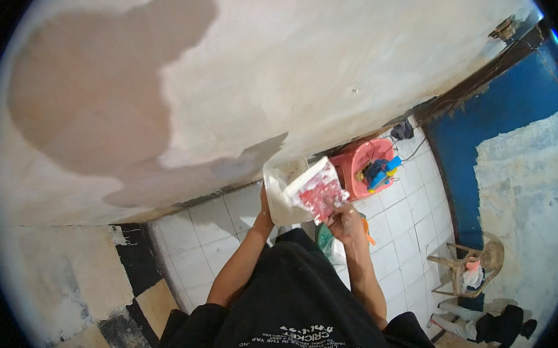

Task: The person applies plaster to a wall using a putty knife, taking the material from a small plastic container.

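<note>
My left hand point(264, 204) grips the side of a translucent plastic tub point(280, 206); most of its fingers are hidden by the tub. White residue coats the inside of the tub. In my right hand point(348, 224) is a red putty spreader point(319, 201) smeared with white paste, its fingers closed on the near end. The spreader's white-coated far edge reaches over the tub's right side. Both hands are in front of my body, close to the pale plastered wall point(280, 58).
A pink plastic stool or tub point(350, 161) with a blue and yellow tool point(379, 172) stands on the white tiled floor point(412, 209). A green item point(324, 236) lies below my right hand. At the right are a chair point(490, 260) and another person point(498, 328).
</note>
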Available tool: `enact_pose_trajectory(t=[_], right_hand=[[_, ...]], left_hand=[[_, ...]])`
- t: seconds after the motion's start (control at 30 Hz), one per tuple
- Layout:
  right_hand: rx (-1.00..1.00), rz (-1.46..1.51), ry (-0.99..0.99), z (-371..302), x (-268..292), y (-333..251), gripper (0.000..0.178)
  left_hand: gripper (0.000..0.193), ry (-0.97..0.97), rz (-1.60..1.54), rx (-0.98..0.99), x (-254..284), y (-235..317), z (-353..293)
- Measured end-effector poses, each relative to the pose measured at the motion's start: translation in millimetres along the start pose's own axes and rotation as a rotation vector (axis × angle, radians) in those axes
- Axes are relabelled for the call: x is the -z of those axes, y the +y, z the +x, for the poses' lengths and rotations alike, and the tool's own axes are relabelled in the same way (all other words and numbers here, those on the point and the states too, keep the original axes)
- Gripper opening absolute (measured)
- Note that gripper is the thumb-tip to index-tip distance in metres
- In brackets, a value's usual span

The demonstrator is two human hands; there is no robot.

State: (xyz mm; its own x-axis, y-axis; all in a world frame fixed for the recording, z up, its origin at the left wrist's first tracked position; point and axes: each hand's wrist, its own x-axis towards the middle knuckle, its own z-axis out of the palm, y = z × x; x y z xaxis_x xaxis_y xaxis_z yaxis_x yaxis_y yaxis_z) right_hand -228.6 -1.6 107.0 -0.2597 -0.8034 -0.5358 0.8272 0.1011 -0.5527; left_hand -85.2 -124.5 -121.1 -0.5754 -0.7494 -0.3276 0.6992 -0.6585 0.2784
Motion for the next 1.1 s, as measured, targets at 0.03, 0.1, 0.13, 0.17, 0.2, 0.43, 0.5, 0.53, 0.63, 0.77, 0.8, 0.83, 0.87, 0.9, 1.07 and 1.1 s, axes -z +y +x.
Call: enact_pose_trajectory(t=[0.03,0.1,0.13,0.17,0.2,0.43,0.5,0.53,0.63,0.77,0.8,0.83,0.87,0.9,1.07,1.1], right_hand=[[0.018,0.05,-0.003,5,5,1,0.023],[0.131,0.033,0.176,7,20,-15,0.024],[0.166,0.014,0.239,18,25,-22,0.024],[0.189,0.036,0.203,35,25,-27,0.02],[0.212,0.058,0.168,54,24,-32,0.017],[0.269,0.038,-0.003,247,80,-43,0.016],[0.245,-0.134,0.042,264,51,-72,0.018],[0.225,-0.217,0.064,271,47,-91,0.019],[0.281,-0.174,0.082,213,-19,-123,0.024],[0.22,-0.174,0.031,168,5,-141,0.024],[0.198,-0.178,0.01,178,31,-135,0.024],[0.171,-0.184,-0.022,195,57,-126,0.024],[0.162,-0.191,-0.04,213,82,-121,0.023],[0.139,-0.18,0.043,234,98,-106,0.023],[0.086,-0.086,0.097,298,86,-59,0.02],[0.085,-0.047,0.082,304,80,-68,0.02]], left_hand=[[0.049,-0.016,-0.053,0.054,-3,4,-8],[0.048,-0.085,-0.177,0.194,-35,3,-25],[0.053,-0.079,-0.14,0.18,-26,7,-31],[0.06,-0.073,-0.096,0.156,-9,15,-35],[0.067,-0.066,-0.052,0.132,7,22,-41],[0.065,0.002,-0.005,0.05,1,62,-79],[0.066,-0.021,-0.008,0.007,-9,64,-90],[0.067,-0.041,-0.019,-0.001,-15,61,-90],[0.068,-0.098,-0.049,-0.062,-32,52,-102],[0.071,-0.24,-0.047,-0.094,-67,37,-100],[0.071,-0.254,-0.042,-0.099,-70,35,-101],[0.072,-0.25,-0.042,-0.111,-72,34,-102],[0.072,-0.24,-0.048,-0.111,-69,30,-98],[0.073,-0.198,-0.069,-0.097,-64,28,-98],[0.071,-0.149,-0.131,-0.114,-75,29,-109],[0.07,-0.204,-0.11,-0.112,-78,31,-107]])
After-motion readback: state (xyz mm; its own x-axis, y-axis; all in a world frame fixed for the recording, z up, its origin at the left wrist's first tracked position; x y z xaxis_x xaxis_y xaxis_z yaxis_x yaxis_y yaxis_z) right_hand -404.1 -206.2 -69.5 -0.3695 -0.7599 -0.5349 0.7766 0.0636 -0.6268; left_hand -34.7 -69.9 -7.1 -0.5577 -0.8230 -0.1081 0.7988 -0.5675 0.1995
